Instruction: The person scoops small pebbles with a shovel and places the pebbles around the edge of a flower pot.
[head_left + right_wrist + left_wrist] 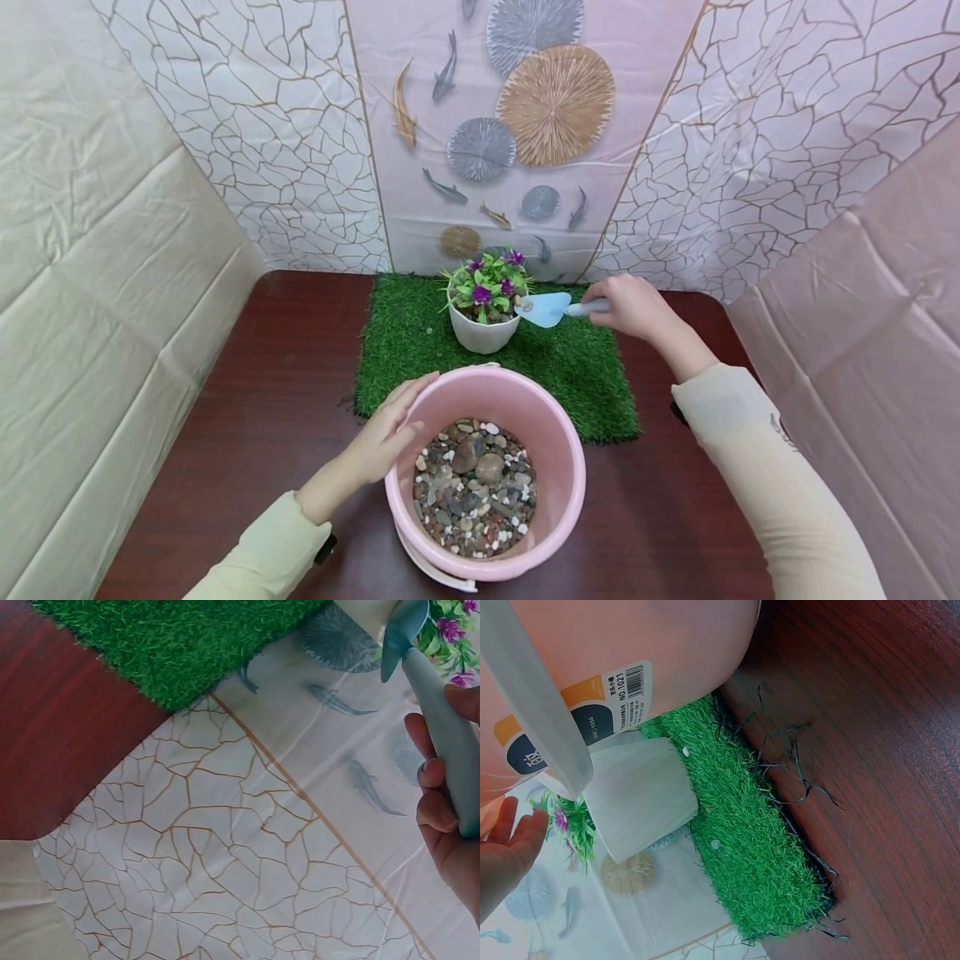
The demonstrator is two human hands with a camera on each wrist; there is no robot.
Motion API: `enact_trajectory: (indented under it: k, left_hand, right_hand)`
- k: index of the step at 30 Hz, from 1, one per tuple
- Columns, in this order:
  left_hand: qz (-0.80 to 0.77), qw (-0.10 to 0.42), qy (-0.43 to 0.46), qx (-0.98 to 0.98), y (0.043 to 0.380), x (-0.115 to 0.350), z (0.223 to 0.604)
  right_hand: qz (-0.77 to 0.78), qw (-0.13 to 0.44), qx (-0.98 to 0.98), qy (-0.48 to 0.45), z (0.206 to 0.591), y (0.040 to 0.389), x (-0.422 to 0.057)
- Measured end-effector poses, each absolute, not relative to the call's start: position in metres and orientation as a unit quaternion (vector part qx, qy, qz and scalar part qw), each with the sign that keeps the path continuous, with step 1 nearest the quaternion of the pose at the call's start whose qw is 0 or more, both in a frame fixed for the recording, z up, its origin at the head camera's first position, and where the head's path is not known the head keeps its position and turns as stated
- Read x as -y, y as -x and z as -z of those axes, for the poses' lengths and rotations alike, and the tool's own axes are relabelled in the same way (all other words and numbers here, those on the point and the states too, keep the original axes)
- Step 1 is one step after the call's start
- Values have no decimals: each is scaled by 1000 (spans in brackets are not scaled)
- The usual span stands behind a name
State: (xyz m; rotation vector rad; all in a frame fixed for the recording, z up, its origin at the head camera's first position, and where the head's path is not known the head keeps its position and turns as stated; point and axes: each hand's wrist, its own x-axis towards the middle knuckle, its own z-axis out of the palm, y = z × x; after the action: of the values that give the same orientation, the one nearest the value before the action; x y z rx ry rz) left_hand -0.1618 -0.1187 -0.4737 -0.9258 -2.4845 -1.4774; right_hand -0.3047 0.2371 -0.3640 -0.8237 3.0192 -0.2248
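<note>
My right hand [626, 306] grips the grey handle of a small blue garden trowel [545, 309], its fingers wrapped round it in the right wrist view. Several pebbles [525, 305] lie at the blade's tip, right at the rim of a white flowerpot [483, 335]. Green leaves and purple flowers [482, 294] fill that pot, with stones around their base. My left hand [382, 437] rests on the left rim of a pink bucket [558, 433], fingers extended along it and thumb on the inner side. Mixed pebbles [476, 500] cover the bucket's bottom.
The pot stands on a green artificial grass mat [408, 312] on a dark red-brown table [300, 367]. A few small white bits lie on the mat. The bucket's white handle [536, 690] hangs down its side. Patterned cloth [300, 125] walls off the back, and beige cloth [97, 292] the sides.
</note>
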Motion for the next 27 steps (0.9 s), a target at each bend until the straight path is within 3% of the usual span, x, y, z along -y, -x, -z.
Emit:
enact_trajectory:
  k: [10,27]
  left_hand:
    - [487,50,304,817,163,119,473]
    - [490,49,300,817,162,119,475]
  right_hand:
    - [59,29,-963,261,350,311,-227]
    - [62,11,-963,262,354,301,-231]
